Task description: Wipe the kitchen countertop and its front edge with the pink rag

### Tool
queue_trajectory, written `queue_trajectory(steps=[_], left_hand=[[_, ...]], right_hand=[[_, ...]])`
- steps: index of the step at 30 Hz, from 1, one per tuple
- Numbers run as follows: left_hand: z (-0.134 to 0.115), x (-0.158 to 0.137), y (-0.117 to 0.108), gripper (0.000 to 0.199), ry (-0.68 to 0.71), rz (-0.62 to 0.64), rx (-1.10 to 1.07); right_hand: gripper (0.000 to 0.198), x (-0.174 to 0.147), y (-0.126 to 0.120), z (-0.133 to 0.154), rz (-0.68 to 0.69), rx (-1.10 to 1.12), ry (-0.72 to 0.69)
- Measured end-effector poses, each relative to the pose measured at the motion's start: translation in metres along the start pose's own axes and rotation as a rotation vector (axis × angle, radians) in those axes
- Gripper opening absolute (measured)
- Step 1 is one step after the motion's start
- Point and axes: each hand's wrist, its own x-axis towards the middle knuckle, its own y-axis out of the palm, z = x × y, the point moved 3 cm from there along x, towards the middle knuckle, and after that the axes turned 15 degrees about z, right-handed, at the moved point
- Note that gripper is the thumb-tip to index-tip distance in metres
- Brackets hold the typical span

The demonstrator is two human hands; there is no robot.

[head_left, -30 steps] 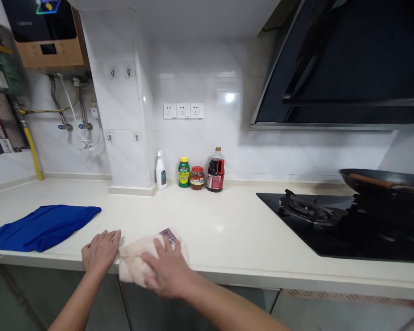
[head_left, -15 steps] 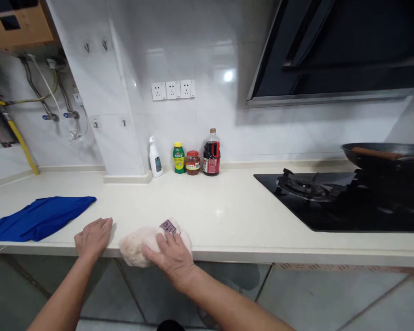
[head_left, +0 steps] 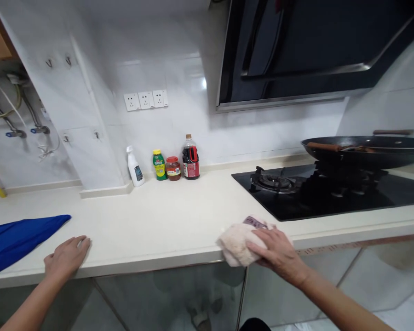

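Lower right, the right hand [head_left: 279, 255] half-curls its fingers, gripping probably soft, light cloth [head_left: 236, 243], best held mid-bunch; left hand [head_left: 67, 257] lies nearly flat, empty.

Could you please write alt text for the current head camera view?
A right hand holds a bunched pale cloth at the front edge of a white counter; the left hand rests beside a blue cloth. Four containers stand by the wall, and a wok sits on the black stove.
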Motion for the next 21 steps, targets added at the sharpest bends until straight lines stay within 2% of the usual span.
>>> queue_trajectory(steps=[3, 5, 7, 9, 11, 13, 18, 21], left_hand=[[-0.007, -0.009, -0.007, 0.053, 0.028, -0.005, -0.026], [-0.011, -0.016, -0.012, 0.059, 0.035, -0.008, -0.075], [-0.014, -0.022, -0.015, 0.06, 0.031, -0.01, -0.136], [-0.014, -0.026, -0.015, 0.058, 0.043, -0.01, -0.191], [-0.013, -0.029, -0.012, 0.057, 0.061, -0.014, -0.227], [-0.009, -0.03, -0.008, 0.058, 0.085, -0.024, -0.265], [0.003, -0.03, 0.002, 0.058, 0.158, -0.02, -0.366], [0.009, -0.024, 0.006, 0.061, 0.207, 0.039, -0.421]], right_hand=[[0.037, -0.035, 0.004, -0.057, -0.066, -0.074, 0.095], [0.04, -0.047, 0.006, -0.076, -0.132, -0.104, 0.122], [0.04, -0.049, 0.008, -0.078, -0.207, -0.125, 0.119], [0.039, -0.039, 0.008, -0.063, -0.247, -0.147, 0.097], [0.041, -0.019, 0.007, -0.031, -0.246, -0.188, 0.042], [0.049, 0.009, 0.005, 0.016, -0.233, -0.235, -0.036], [0.069, 0.106, -0.006, 0.179, -0.165, -0.197, -0.192], [0.062, 0.166, -0.017, 0.281, -0.11, -0.154, -0.261]])
